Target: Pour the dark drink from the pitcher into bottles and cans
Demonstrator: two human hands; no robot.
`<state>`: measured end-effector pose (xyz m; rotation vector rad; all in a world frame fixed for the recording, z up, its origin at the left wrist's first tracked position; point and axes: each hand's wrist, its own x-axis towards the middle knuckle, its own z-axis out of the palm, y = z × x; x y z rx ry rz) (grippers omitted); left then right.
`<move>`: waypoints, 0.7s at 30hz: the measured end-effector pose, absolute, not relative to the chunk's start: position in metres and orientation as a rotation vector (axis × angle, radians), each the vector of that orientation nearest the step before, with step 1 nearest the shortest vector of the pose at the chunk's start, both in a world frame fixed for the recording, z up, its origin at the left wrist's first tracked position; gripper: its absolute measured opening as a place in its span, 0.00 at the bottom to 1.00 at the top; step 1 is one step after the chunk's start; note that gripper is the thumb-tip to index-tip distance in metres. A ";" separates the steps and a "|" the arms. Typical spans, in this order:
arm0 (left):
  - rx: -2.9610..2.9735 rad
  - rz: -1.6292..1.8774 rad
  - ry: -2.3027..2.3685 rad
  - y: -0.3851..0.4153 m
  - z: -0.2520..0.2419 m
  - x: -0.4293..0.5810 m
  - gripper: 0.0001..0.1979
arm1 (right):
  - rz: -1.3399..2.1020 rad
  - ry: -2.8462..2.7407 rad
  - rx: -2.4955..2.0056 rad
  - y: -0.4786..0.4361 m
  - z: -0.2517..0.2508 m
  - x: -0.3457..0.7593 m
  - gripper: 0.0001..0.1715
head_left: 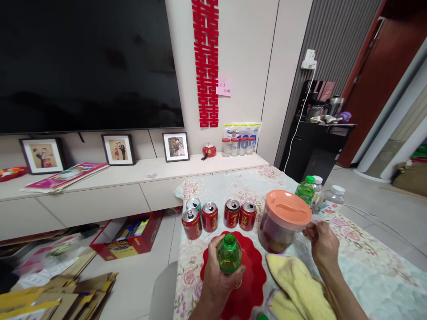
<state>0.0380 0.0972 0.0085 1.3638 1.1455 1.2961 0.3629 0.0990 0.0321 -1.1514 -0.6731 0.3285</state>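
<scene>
My left hand (218, 278) is wrapped round a green plastic bottle (229, 255), uncapped, held upright above a red scalloped tray (255, 271). To the right stands a clear pitcher (275, 235) with an orange lid (288, 209) and dark contents. My right hand (322, 242) is closed at the pitcher's right side, its fingers on what looks like the pale handle. A yellow cloth (296, 280) lies crumpled between the tray and my right forearm. Part of a green cap (262, 316) shows at the bottom edge.
Several red drink cans (210, 217) stand behind the tray, a teal-topped can (193, 204) among them. Behind the pitcher are a green bottle (305, 191) and white-capped bottles (333, 198). A flowered tablecloth (188, 275) covers the table. A red box (133, 240) sits on the floor at left.
</scene>
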 end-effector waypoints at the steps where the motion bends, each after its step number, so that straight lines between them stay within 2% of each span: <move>1: 1.367 1.302 1.151 0.097 0.009 0.038 0.40 | 0.326 -0.674 -1.152 0.099 0.033 0.363 0.35; 12: 1.360 1.262 1.123 0.098 0.006 0.035 0.43 | 0.313 -0.694 -1.171 0.098 0.038 0.359 0.36; 21: 1.393 1.147 1.080 0.092 0.044 0.029 0.46 | 0.411 -0.641 -1.211 0.093 0.048 0.359 0.35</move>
